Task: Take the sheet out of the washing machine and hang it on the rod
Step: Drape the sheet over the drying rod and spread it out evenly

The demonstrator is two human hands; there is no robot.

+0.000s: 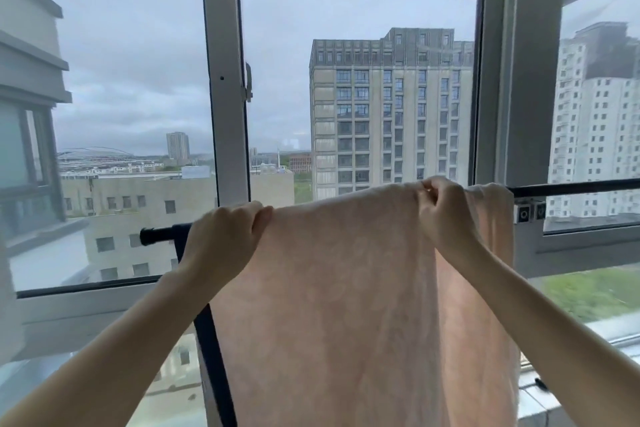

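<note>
Pink sheet (346, 288) — draped over the black rod (571, 188) before the window frame (227, 80). Left hand (221, 239) clutches its left top edge; right hand (445, 215) pinches the top fold near the rod's right end.

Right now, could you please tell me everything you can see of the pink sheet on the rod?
The pink sheet is a pale, thin-looking fabric with a faint mottled pattern. It is draped over the black rod in front of the window and hangs down past the bottom of the view, bunched into folds at its right edge. The left hand grips its upper left corner; the right hand pinches its top edge near the right.
</note>
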